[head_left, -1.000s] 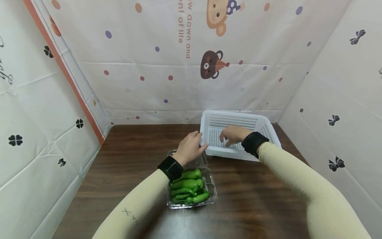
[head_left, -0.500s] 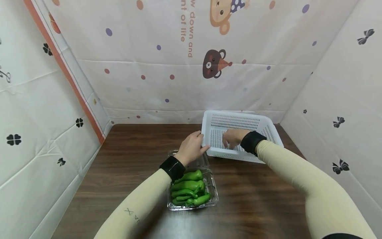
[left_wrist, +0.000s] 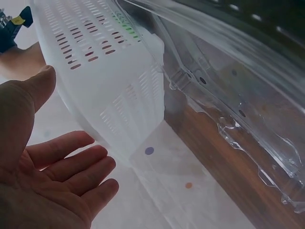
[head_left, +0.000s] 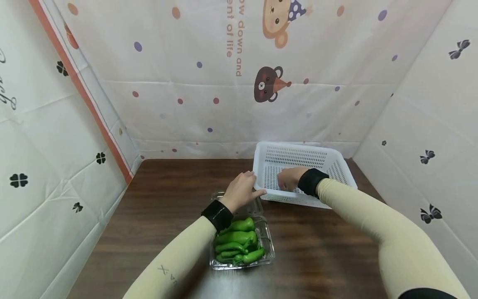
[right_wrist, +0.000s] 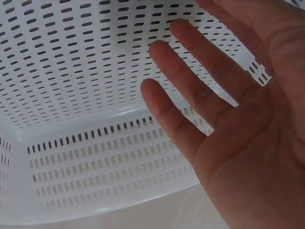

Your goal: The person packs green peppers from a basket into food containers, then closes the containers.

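All green peppers [head_left: 239,241] lie untransferred in the clear plastic clamshell box [head_left: 267,243] at table centre; the white perforated plastic basket [head_left: 298,157] stands empty, left hand [head_left: 242,192] and right hand [head_left: 288,178] relaxed-fingered against it, gripping nothing.

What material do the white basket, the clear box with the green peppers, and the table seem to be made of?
White basket: most likely moulded plastic with a matte finish; its walls and floor carry regular rows of slots. Clear box: thin transparent plastic, glossy; its hinged lid shows pressed ridges and glints. Table: dark brown with a wood-grain pattern, slightly glossy; whether solid wood or laminate cannot be told.
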Demonstrator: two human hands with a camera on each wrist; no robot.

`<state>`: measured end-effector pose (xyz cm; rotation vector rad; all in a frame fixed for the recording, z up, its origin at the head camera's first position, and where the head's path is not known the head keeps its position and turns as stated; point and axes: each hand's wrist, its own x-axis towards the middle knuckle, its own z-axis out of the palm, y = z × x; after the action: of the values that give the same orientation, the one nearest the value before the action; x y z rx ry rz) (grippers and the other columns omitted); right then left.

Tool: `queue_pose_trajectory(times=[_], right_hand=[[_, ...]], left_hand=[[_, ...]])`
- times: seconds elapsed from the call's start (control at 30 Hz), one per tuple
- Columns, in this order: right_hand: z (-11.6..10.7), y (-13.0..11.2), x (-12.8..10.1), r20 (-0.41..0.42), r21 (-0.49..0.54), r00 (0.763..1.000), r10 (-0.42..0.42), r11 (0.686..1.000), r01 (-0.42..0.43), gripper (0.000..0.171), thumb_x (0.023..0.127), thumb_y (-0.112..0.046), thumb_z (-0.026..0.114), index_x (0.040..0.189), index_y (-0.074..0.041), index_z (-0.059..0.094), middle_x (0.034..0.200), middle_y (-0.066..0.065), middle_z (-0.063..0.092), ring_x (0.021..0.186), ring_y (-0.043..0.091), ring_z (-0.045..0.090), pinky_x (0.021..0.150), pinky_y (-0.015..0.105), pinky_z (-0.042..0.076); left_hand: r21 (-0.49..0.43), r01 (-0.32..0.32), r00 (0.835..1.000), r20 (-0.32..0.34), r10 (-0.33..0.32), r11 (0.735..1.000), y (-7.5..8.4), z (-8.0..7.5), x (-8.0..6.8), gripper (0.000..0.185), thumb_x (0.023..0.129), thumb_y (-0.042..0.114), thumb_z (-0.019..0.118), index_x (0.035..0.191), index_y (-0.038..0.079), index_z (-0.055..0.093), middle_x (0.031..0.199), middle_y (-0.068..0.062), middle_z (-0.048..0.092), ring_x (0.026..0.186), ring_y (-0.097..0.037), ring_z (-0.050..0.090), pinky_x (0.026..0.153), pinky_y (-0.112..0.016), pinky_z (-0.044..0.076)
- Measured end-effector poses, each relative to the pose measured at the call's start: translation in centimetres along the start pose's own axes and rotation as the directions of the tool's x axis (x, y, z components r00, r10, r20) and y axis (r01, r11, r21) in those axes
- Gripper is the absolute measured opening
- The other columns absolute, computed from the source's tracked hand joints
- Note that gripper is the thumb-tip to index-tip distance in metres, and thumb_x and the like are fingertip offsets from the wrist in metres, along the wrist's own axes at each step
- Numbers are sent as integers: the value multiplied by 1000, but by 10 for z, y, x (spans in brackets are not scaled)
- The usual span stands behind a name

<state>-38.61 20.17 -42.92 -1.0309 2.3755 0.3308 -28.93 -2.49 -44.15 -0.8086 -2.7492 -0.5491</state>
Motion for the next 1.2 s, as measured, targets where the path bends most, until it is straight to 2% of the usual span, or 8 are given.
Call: queue_pose_trajectory(times=[0.13, 0.23, 0.33, 0.5, 0.63, 0.8, 1.07, 1.2], right_hand=[[3, 1, 0, 22, 12, 1000, -4, 1000, 4, 48, 84, 17, 59, 63, -19, 35, 62, -7, 24, 58, 13, 18, 54, 30, 19], [4, 1, -1, 33, 8, 999, 6, 1000, -7, 49, 86, 15, 59, 64, -19, 30, 63, -6, 18, 58, 13, 13, 53, 31, 15], [4, 1, -2, 33, -8, 999, 37, 999, -37, 48, 89, 12, 61, 62, -19, 36, 61, -6, 23, 57, 14, 17, 52, 30, 18], [4, -1, -4, 6, -13, 996, 90, 996, -90, 38, 97, 0, 63, 65, -18, 53, 63, -5, 41, 57, 14, 31, 53, 29, 28], [7, -1, -5, -3, -15, 992, 128, 992, -128, 37, 101, -8, 58, 66, -17, 52, 62, -5, 41, 56, 14, 31, 52, 30, 29], [11, -4, -4, -14, -21, 991, 136, 990, -136, 37, 100, -10, 59, 65, -17, 51, 61, -5, 41, 55, 14, 32, 51, 30, 28], [13, -5, 0, -22, -38, 990, 140, 989, -141, 33, 99, -15, 62, 67, -17, 56, 63, -4, 52, 55, 14, 39, 52, 30, 34], [10, -4, -2, -42, -25, 989, 145, 989, -146, 24, 99, -13, 64, 76, -17, 66, 72, -4, 63, 61, 14, 48, 56, 30, 42]], left_hand=[[10, -5, 1000, -22, 6, 1000, 3, 2, 1, 43, 91, 44, 79, 102, 3, 73, 91, -5, 67, 72, -13, 57, 60, -25, 45], [32, -13, 999, -38, 14, 999, 7, 4, 2, 44, 90, 46, 78, 100, 3, 74, 89, -4, 67, 68, -13, 55, 58, -25, 44], [67, -20, 999, -48, 24, 998, 11, 7, 3, 44, 91, 49, 76, 99, 5, 75, 86, -3, 65, 66, -13, 51, 58, -25, 42], [121, -14, 998, -60, 21, 993, 17, 10, 4, 44, 91, 52, 76, 95, 8, 75, 78, -1, 60, 64, -13, 49, 59, -27, 41], [148, -12, 997, -72, 23, 989, 23, 12, 5, 44, 90, 53, 76, 83, 9, 72, 71, 0, 55, 61, -13, 47, 57, -26, 39], [184, -23, 995, -87, 39, 983, 29, 13, 4, 46, 89, 53, 77, 74, 10, 68, 68, -1, 55, 60, -14, 52, 58, -27, 43], [236, -20, 995, -90, 42, 972, 32, 15, 3, 48, 90, 54, 76, 74, 9, 69, 72, -2, 59, 63, -15, 55, 64, -28, 48], [259, -20, 994, -96, 46, 966, 32, 14, 4, 48, 90, 55, 75, 78, 8, 71, 74, -2, 61, 66, -16, 57, 68, -30, 51]])
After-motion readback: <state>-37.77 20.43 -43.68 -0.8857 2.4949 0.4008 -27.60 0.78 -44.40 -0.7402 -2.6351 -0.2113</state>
